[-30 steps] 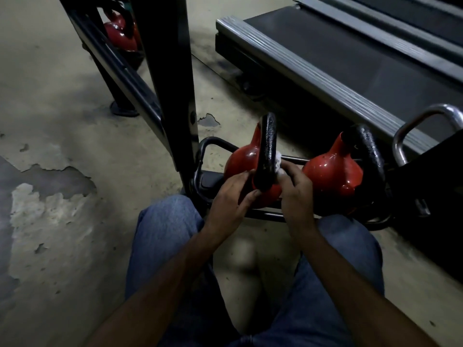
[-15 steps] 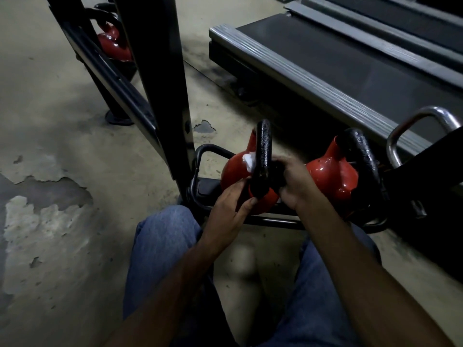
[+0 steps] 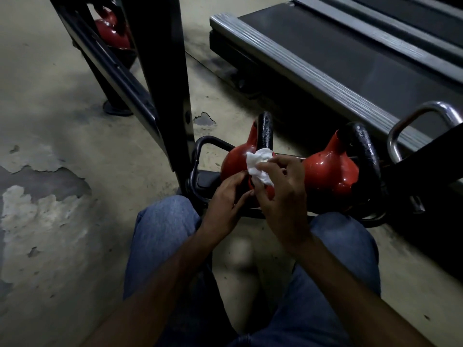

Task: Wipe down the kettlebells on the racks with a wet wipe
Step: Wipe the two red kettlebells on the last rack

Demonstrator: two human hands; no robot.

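Pulled back from the handle (image 3: 265,131), the right hand (image 3: 280,194) pinches the crumpled wet wipe (image 3: 258,165) in curled fingers. The left hand (image 3: 225,204) touches the red kettlebell (image 3: 234,161), fingers relaxed.

A pale concrete floor (image 3: 62,108) fills the left of the frame, its paint peeled away in ragged dark and whitish patches (image 3: 37,221) at the middle left. A treadmill (image 3: 363,61) runs across the upper right, with a dark belt and a ribbed grey side rail (image 3: 313,78). Blue jeans (image 3: 162,241) cover both knees at the lower centre.
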